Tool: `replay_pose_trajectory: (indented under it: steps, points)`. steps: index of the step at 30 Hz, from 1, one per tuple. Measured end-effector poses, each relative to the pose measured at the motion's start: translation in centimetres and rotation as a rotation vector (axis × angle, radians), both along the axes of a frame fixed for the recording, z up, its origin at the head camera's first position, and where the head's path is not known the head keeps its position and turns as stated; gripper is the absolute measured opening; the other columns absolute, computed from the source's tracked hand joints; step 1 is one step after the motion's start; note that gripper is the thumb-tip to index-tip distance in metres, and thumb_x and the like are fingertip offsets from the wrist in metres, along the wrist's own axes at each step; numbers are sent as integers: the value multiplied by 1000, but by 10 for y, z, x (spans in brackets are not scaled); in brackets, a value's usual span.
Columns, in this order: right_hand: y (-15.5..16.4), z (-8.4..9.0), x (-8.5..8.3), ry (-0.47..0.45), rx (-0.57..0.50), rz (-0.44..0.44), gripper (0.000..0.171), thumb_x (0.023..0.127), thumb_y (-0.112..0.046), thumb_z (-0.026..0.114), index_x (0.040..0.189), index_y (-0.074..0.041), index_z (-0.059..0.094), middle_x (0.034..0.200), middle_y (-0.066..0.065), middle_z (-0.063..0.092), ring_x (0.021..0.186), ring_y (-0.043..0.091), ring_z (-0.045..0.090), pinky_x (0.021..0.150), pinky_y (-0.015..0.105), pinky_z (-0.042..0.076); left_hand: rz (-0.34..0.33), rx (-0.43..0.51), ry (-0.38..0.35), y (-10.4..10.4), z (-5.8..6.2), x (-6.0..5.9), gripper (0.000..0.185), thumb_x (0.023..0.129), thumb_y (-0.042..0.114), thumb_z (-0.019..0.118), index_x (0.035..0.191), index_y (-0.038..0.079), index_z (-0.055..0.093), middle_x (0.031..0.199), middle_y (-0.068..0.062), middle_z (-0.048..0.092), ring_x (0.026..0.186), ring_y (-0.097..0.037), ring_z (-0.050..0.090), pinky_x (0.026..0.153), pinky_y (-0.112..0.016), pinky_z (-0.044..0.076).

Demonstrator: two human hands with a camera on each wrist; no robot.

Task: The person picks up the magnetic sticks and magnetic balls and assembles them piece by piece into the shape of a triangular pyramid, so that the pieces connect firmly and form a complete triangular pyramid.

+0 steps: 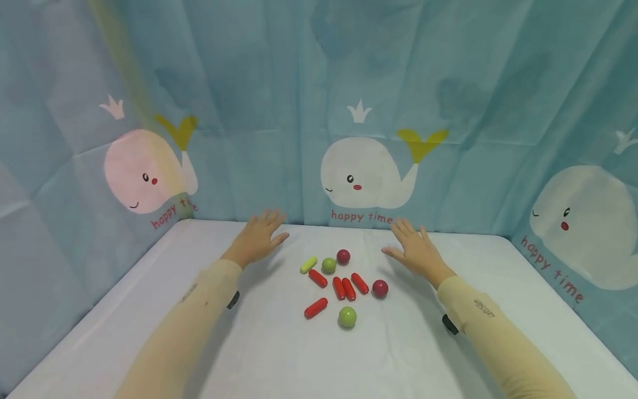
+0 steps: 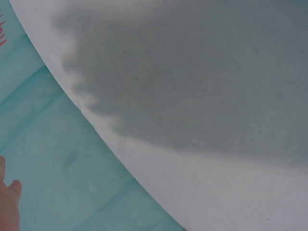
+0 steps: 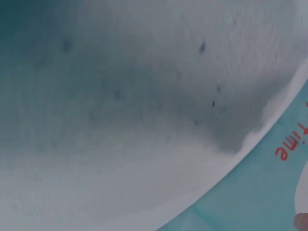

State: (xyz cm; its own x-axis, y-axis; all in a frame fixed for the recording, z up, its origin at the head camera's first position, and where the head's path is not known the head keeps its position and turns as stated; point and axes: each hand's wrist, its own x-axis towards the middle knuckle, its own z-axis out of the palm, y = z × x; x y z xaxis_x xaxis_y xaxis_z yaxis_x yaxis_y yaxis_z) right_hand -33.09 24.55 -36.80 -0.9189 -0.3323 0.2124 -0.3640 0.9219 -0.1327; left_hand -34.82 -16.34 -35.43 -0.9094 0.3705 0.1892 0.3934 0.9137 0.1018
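Fingers straight and loosely spread on the left hand (image 1: 254, 238), just left of centre in the head view, thumb standing well apart, nothing pinched! Same story for the right hand (image 1: 417, 252), right of centre: fingers extended, thumb out toward the middle, no grip on anything. The wrist views catch only bits of finger at the lower left and lower right edges, so no help there.

And look where the pieces lie: between the hands, mostly lower in the frame than the fingertips! From the left thumb it's down and to the right to the lime rod (image 1: 308, 265), long axis climbing from lower left to upper right, and the left hand is clearly nearer. From the right thumb it's almost straight down to a dark red ball (image 1: 380, 288), right-hand side of the cluster; round, so no long axis, and the right hand is nearer. No contact with either.

Count them up! 1 lime rod. 5 red rods (image 1: 318, 279): 4 slant down to the right, 2 of those lying side by side mid-cluster, and 1 at lower left rises to the right. 2 dark red balls, the other at the cluster's top. 2 green balls (image 1: 347, 317), 1 near the top, 1 at the bottom. That's 10 pieces on the white table (image 1: 269, 354)!

Further out, 3 whale prints (image 1: 364, 172) span the blue curtain (image 1: 249, 111).
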Motion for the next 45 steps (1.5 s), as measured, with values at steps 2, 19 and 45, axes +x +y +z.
replay_pose_trajectory:
  steps: [2, 19, 45]
  points:
    - [-3, 0, 1, 9, 2, 5, 82, 96, -52, 55, 155, -2, 29, 163, 20, 23, 153, 40, 15, 121, 66, 4, -3, 11, -7, 3, 2, 2, 65, 104, 47, 40, 157, 11, 28, 165, -14, 23, 154, -37, 15, 124, -58, 11]
    - [-17, 3, 10, -3, 22, 20, 81, 96, -51, 56, 156, -4, 28, 164, 19, 23, 153, 39, 16, 122, 63, 4, -47, -2, 15, 13, 0, 12, 66, 103, 50, 40, 158, 15, 26, 166, -10, 21, 155, -35, 14, 123, -60, 11]
    - [-29, 5, 11, 5, 37, 64, 82, 93, -56, 57, 154, -6, 33, 163, 16, 27, 153, 35, 22, 123, 60, 12, -107, -6, 5, 24, 2, 21, 66, 102, 48, 44, 157, 14, 29, 165, -10, 25, 154, -36, 19, 124, -58, 13]
